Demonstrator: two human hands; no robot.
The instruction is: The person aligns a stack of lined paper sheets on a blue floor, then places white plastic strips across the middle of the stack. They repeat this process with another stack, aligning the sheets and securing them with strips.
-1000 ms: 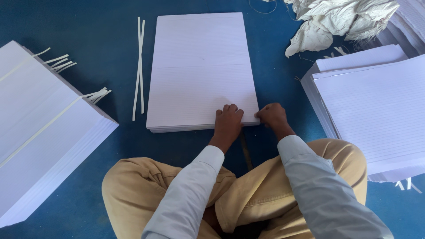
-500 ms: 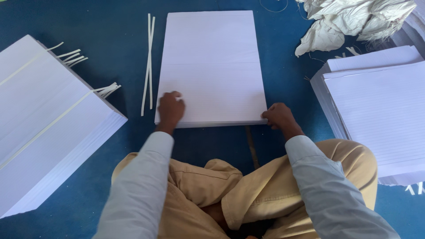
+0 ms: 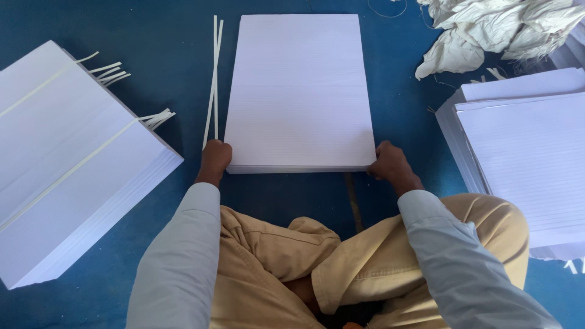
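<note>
A flat stack of white ruled paper (image 3: 298, 91) lies on the blue floor in front of my crossed legs. My left hand (image 3: 215, 159) grips the stack's near left corner. My right hand (image 3: 389, 162) grips its near right corner. Both hands have the fingers curled around the edge of the sheets. Two thin white strips (image 3: 213, 79) lie on the floor just left of the stack, running away from my left hand.
A large strapped bundle of white paper (image 3: 67, 158) sits at the left, with loose strap ends sticking out. More stacks of ruled paper (image 3: 524, 152) stand at the right. Crumpled white wrapping (image 3: 487, 30) lies at the top right. The blue floor (image 3: 152, 36) surrounds everything.
My left hand moved from beside the right hand to the stack's near left corner. The right hand slid out to the near right corner.
</note>
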